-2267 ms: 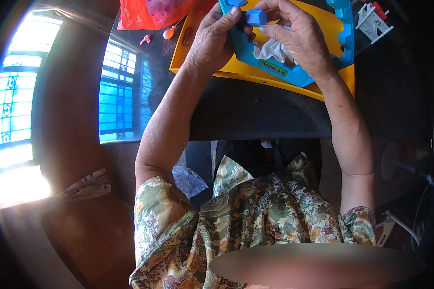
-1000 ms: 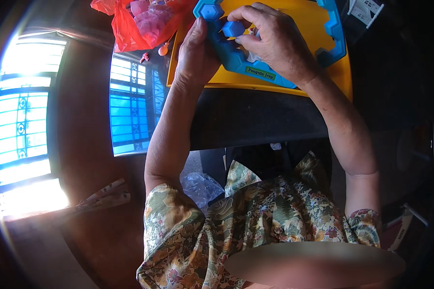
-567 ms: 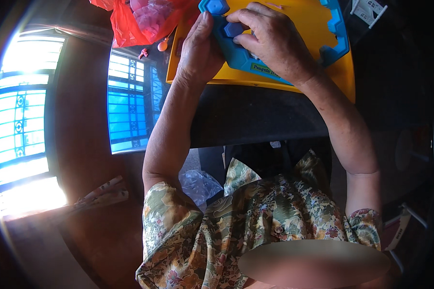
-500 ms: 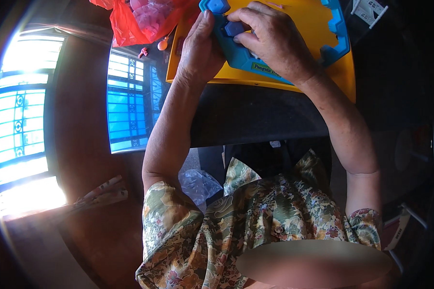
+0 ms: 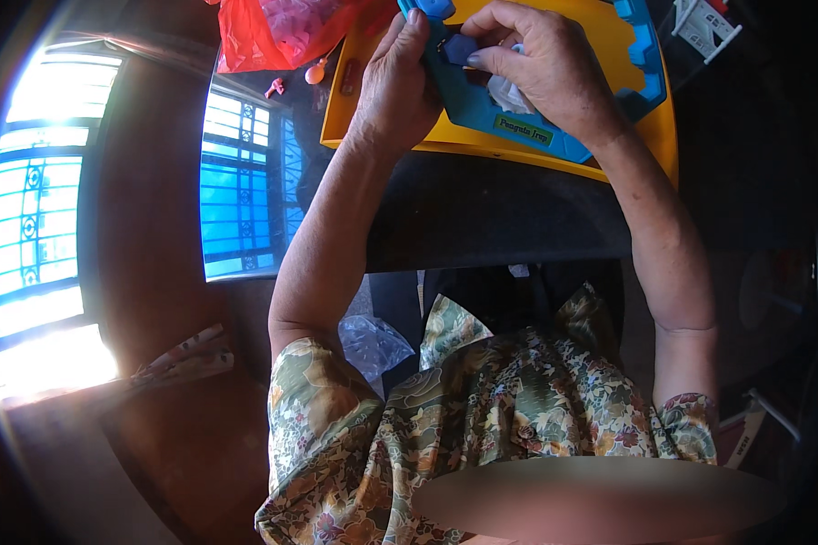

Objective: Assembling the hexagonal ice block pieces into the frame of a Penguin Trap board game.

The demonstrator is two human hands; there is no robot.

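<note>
At the top of the view my left hand grips the left side of a light-blue plastic game frame with a notched inner edge. A darker blue hexagonal block sits against that inner edge, pinched by the thumb and fingertips of my right hand. Under the right palm shows a white piece; whether the hand holds it too is unclear. Another blue block lies along the frame's left side, cut off by the picture's upper edge.
The frame is over a yellow tray on a dark glossy table. Left of it are a red plastic bag, an orange ball and a small pink piece. A small white rack-like object stands at upper right.
Frame, tray and both hands appear shifted slightly right in the view. My right hand has lifted off the lower rim, uncovering its label, and the white piece now shows under the palm.
</note>
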